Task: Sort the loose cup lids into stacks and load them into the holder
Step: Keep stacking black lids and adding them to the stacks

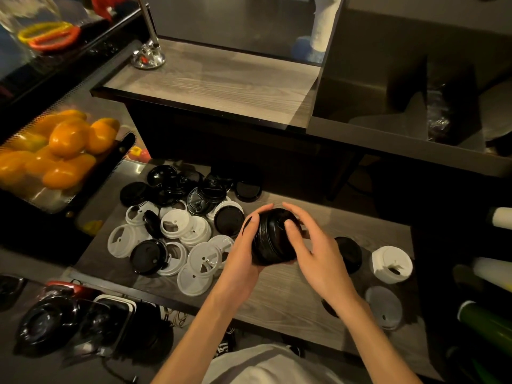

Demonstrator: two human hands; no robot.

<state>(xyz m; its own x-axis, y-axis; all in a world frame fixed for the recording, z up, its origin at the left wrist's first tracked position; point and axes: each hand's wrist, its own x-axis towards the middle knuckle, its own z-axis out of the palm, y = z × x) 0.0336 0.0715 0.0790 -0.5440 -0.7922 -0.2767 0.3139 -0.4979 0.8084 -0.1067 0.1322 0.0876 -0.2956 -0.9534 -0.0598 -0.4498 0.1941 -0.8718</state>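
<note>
Above the holder (327, 275), black lid stack (273, 239) between both hands.

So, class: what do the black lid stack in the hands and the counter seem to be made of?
Black lid stack: probably thin glossy plastic, since its ribbed edges catch highlights. Counter: a grey wood-grain surface with a matte look; real wood or laminate cannot be told.

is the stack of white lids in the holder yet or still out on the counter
In the holder. The white lid stack stands upright in a round hole of the wooden counter, right of the black lid stack held by both hands.
</note>
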